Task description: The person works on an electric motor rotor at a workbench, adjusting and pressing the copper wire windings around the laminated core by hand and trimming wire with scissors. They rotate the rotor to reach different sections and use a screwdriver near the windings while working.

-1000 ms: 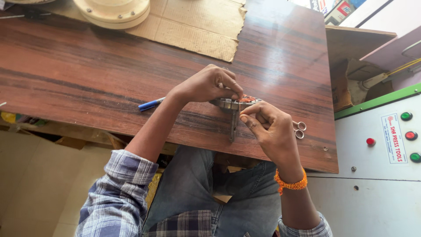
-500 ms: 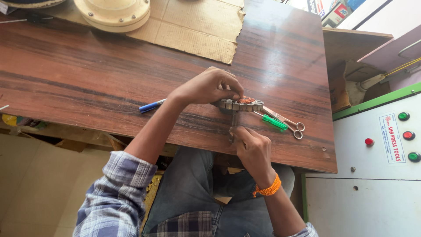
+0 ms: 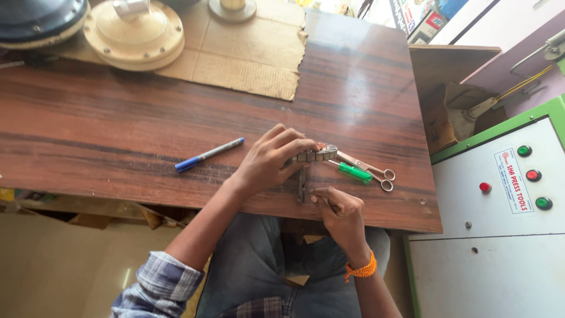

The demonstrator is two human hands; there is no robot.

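My left hand (image 3: pixel 268 162) presses down on a small curved metal piece (image 3: pixel 318 154) with ribbed segments, lying on the wooden table (image 3: pixel 118 129). A narrow grey strip (image 3: pixel 302 187) runs from that piece toward the table's front edge. My right hand (image 3: pixel 338 212) sits at the front edge, with its fingertips pinched at the strip's lower end. A green-handled screwdriver (image 3: pixel 355 172) and small scissors (image 3: pixel 376 174) lie just right of the metal piece. To the left of my left hand lies a blue pen (image 3: pixel 209 155).
A sheet of cardboard (image 3: pixel 241 53) covers the table's far side, with a round cream metal housing (image 3: pixel 134 32) and a dark round part (image 3: pixel 35 20) on it. At the right stands a white and green control cabinet (image 3: pixel 500 235) with red and green buttons.
My right hand has drawn back from the metal piece to the table's front edge, uncovering the screwdriver and scissors. My left hand has stayed on the metal piece.
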